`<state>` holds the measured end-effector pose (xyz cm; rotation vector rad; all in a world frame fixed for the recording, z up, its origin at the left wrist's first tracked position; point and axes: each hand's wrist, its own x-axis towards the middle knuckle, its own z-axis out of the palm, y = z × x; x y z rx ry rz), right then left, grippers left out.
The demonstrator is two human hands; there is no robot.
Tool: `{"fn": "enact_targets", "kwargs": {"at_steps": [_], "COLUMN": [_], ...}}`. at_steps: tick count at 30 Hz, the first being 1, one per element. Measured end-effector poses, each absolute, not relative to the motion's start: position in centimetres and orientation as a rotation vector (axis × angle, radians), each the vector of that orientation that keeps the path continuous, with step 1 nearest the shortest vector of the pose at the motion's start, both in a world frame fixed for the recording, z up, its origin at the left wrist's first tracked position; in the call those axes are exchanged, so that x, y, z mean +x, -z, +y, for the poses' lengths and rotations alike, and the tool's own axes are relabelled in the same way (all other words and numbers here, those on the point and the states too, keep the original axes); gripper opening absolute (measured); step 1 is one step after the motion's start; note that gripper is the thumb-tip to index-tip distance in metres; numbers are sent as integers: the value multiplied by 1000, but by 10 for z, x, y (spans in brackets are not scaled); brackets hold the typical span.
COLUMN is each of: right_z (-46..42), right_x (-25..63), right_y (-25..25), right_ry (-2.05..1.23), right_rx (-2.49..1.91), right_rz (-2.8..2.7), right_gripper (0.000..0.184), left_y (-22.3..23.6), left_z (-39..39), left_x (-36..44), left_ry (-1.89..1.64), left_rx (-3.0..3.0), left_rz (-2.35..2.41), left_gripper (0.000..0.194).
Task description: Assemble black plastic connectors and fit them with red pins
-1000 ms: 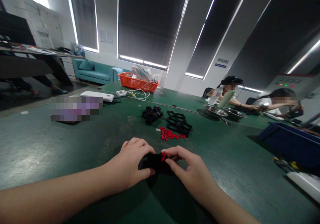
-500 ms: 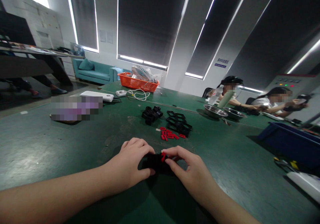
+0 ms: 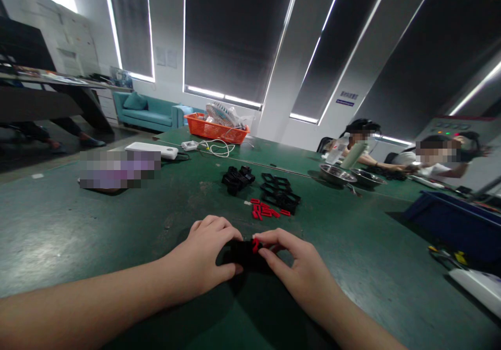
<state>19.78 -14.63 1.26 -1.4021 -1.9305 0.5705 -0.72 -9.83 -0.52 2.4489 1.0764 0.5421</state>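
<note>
My left hand grips a dark black part from its left side, thumb in front and fingers behind. With thumb and forefinger, my right hand pinches a small red clip-like piece against the right side of that part. The black part's shape is hard to make out in the shadow between my hands. Beyond them lie several loose red pieces. Behind these are flat black frames, and to their left a heap of black blocky parts.
On the green table lie a blurred-out flat object and a white power bank at left. An orange basket holding a fan stands at the back. Metal bowls and a blue bin are at right, with two people beyond.
My hands and the parts in them look almost unmoved. At the far right, a person has shifted their raised hand and head.
</note>
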Motion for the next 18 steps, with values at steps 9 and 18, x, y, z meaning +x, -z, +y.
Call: {"fn": "enact_targets", "kwargs": {"at_steps": [9, 18], "right_z": [-146, -145], "right_x": [198, 198], "right_y": [-14, -13], "right_ry": [-564, -563], "right_rx": [-1417, -1403], "right_rz": [-1930, -1934], "right_gripper": [23, 23], "left_y": [4, 5], "left_z": [-99, -98], "left_x": [-8, -7], "left_ry": [-531, -536], "left_rx": [2447, 2445], "left_rz": [1084, 1079], "left_gripper": [31, 32]}}
